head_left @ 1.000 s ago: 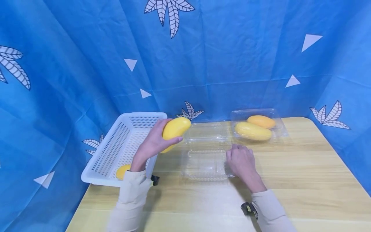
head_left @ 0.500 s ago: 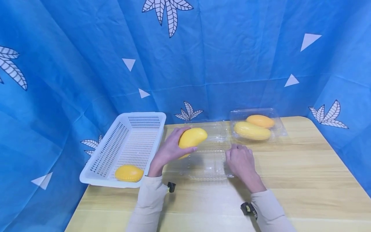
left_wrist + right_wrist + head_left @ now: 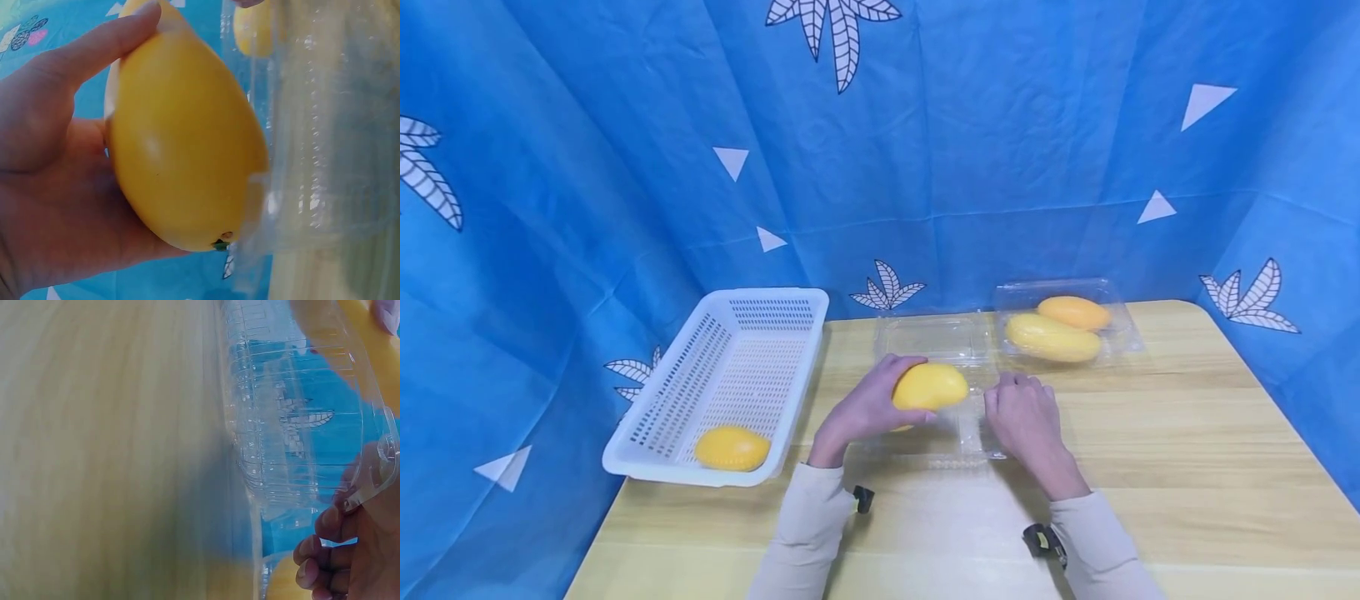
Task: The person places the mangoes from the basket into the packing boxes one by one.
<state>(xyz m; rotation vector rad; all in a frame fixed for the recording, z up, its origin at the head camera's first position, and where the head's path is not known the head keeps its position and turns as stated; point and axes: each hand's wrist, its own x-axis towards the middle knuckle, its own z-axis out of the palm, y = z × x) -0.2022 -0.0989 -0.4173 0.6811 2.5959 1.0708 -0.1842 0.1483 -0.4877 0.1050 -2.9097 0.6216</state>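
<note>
Left grip [image 3: 872, 404] holds a mango [image 3: 934, 386], one end protruding — at the clear box [image 3: 946, 435] the right grip [image 3: 1024, 417] pinches.

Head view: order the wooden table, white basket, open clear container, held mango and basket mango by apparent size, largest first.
1. Wooden table
2. White basket
3. Open clear container
Smallest, unranked: held mango and basket mango, which look alike; the left hand partly covers the held one.
</note>
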